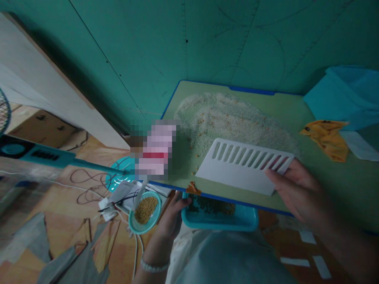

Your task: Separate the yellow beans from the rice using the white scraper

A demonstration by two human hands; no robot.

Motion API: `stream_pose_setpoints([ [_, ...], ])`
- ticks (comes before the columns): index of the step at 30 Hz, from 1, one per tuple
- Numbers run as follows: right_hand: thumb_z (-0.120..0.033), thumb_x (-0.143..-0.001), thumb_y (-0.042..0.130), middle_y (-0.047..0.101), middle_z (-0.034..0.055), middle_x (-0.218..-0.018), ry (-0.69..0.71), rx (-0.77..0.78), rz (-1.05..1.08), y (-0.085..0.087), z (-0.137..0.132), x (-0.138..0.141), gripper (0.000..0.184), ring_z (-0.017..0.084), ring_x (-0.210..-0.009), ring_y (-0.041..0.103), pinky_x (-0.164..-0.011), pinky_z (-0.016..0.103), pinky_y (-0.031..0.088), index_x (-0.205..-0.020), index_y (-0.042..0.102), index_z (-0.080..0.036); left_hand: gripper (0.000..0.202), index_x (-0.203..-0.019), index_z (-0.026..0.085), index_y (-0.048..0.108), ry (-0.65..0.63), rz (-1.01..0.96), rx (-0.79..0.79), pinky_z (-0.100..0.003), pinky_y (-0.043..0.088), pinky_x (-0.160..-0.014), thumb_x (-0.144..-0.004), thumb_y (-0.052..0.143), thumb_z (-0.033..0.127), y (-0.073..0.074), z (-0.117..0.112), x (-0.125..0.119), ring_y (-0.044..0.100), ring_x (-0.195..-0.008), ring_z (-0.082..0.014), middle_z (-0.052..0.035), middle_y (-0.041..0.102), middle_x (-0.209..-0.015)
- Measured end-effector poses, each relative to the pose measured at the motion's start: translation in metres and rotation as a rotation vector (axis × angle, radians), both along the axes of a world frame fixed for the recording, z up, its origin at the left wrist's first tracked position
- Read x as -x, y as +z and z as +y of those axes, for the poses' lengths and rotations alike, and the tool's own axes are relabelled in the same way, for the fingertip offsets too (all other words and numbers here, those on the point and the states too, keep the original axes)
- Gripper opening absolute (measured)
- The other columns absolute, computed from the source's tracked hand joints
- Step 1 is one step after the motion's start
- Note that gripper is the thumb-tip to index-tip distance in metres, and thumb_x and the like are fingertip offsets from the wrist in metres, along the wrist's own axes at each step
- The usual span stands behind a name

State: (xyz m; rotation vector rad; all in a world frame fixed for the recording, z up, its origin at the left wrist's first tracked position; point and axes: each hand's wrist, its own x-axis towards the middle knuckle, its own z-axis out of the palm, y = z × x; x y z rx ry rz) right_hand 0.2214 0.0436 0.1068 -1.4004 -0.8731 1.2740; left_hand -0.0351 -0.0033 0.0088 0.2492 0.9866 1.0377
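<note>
In my right hand (299,189) is a white plastic board (237,175) with a row of slots along its far edge, gripped at its right end. The board leans low over the pale green tabletop (183,169). Beyond it spreads a layer of white rice-like grains (225,114) with scattered yellow kernels. My left hand (176,209) is closed on the left end of a teal plastic tub (219,223), its thumb at the rim. This tub sits below the table's front edge, above my lap, with small dark grains (219,206) inside.
Yellow kernels fill a round teal bowl (145,228) at lower left. A teal fan (59,156) stands left, near cords. A blurred pink item (156,152) covers the table's left edge. An orange cloth (328,140) and blue fabric (343,96) lie right. A green wall (148,51) rises behind.
</note>
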Motion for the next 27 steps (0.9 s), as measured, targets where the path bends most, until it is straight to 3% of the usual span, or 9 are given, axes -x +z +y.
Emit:
stream_pose_setpoints([
  [11,-0.022,-0.065,0.077,0.072,0.0004,-0.104,-0.112,-0.209,-0.040,0.002,0.036,-0.004,0.029,0.024,-0.110,0.063,-0.095,0.045,0.047,-0.085,0.058,-0.026,0.050,-0.116,0.021,0.068,-0.011,-0.046,-0.031,-0.044,0.047,-0.099,-0.067,0.073,0.020,-0.001,-0.001,0.002,0.064,-0.114,-0.0340,-0.0069,0.076,-0.113],
  [17,-0.022,-0.066,0.076,0.073,-0.0008,-0.101,-0.015,-0.252,0.028,0.007,0.058,0.013,0.028,0.022,-0.100,0.067,-0.090,0.041,0.050,-0.087,0.057,-0.025,0.047,-0.114,0.022,0.068,-0.019,-0.026,-0.026,-0.044,0.048,-0.097,-0.068,0.072,0.020,0.001,-0.003,0.004,0.065,-0.112,-0.0343,-0.0061,0.080,-0.098],
  [22,-0.024,-0.069,0.075,0.074,-0.0012,-0.095,0.090,-0.207,0.052,0.007,0.067,0.021,0.029,0.022,-0.094,0.068,-0.085,0.039,0.051,-0.094,0.061,-0.026,0.054,-0.122,0.024,0.065,0.008,-0.066,-0.029,-0.041,0.047,-0.099,-0.068,0.072,0.020,0.008,-0.007,0.005,0.063,-0.115,-0.0322,-0.0045,0.078,-0.108],
  [27,-0.022,-0.071,0.073,0.073,-0.0028,-0.086,0.123,-0.174,0.044,0.006,0.059,0.015,0.024,0.020,-0.088,0.069,-0.084,0.039,0.052,-0.093,0.062,-0.026,0.052,-0.120,0.023,0.066,0.029,-0.041,-0.012,-0.041,0.047,-0.099,-0.069,0.071,0.020,0.009,-0.009,0.007,0.063,-0.116,-0.0326,-0.0042,0.077,-0.111],
])
